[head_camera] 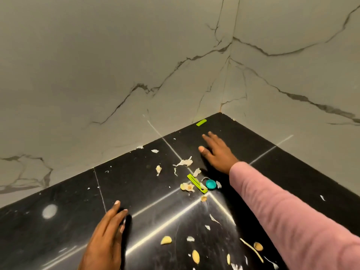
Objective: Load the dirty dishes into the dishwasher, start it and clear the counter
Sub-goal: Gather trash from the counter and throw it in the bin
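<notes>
We look down on a black counter set in a corner of marble walls. Our right hand lies flat near the corner, fingers spread; our left hand rests nearer us, fingers straight and together. Between them lie peel scraps, a green strip and a teal cap.
</notes>
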Motion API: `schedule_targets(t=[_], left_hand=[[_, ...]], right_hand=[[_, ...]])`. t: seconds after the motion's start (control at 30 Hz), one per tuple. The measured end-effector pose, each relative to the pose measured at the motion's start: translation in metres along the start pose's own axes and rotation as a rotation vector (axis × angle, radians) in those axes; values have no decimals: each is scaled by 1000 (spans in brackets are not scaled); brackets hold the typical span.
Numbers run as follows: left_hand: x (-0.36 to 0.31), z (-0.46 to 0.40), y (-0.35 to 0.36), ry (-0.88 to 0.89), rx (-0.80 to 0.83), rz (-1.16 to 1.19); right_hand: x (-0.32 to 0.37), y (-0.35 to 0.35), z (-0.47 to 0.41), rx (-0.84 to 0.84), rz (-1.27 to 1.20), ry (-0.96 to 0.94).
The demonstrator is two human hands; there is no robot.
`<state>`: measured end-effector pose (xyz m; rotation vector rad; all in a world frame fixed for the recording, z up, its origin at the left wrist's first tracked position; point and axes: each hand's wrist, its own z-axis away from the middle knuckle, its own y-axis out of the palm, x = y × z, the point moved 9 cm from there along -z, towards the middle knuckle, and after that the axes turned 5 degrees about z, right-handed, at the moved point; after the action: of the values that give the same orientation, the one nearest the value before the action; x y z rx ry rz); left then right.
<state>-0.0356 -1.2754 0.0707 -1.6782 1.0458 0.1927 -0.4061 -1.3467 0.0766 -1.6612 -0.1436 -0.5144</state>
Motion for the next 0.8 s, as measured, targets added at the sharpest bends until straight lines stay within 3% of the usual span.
schedule_targets(t=[0.23,0.43,0.53,0.7,0.8], left_hand=[[2,-9,4,177,-80,26],[10,-9,-2,160,-94,-43],[15,-7,-2,56,-48,-55],[17,0,3,-33,33,-51],[15,0,3,-73,53,-65]], right_hand=[[-32,-8,-110,15,253,72],[-10,29,-138,4,256,159],[40,44,-117,87,247,4],[134,83,-40,353,209,-464],[160,91,11,372,204,-650]])
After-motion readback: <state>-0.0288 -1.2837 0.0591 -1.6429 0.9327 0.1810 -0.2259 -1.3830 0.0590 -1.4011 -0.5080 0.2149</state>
